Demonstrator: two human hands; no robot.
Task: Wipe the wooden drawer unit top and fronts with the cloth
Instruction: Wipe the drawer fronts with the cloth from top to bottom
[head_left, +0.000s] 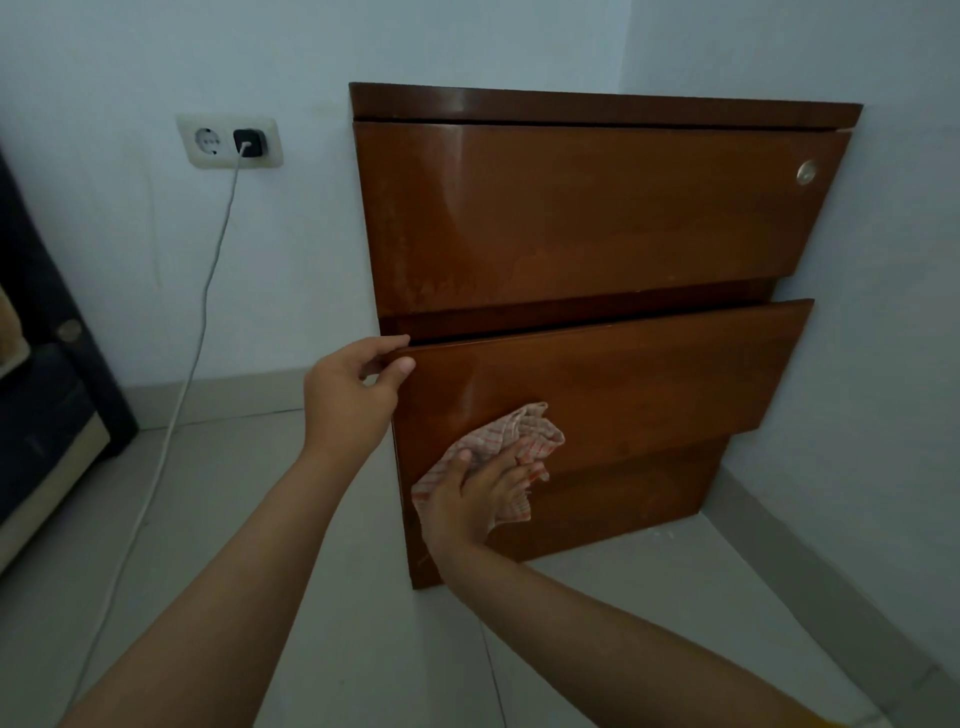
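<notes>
The right hand (467, 493) lies flat on the cloth (498, 457), fingers spread and fairly straight, pressing the checked fabric against the lower left part of the middle drawer front (623, 384). The left hand (353, 384) pinches that drawer's top left corner, thumb on the face and fingers hooked over the upper edge, apparently steadying the drawer, which stands slightly pulled out of the drawer unit (597, 223).

The stretch of this front not under the cloth runs away to the right of the right hand. Its long axis lies sideways, level with the hand, so the next stroke most likely sweeps rightward along it. The right hand is the nearer one for this; the left sits up and to the left of it, out of the stroke's path.

The top drawer front (597, 208) lies above both hands, with a small round lock (806, 172) at its far right. The bottom front (623, 504) sits just below the right hand, partly behind it. A wall socket (228, 141) and its cable (192, 338) lie well to the left of the left hand.
</notes>
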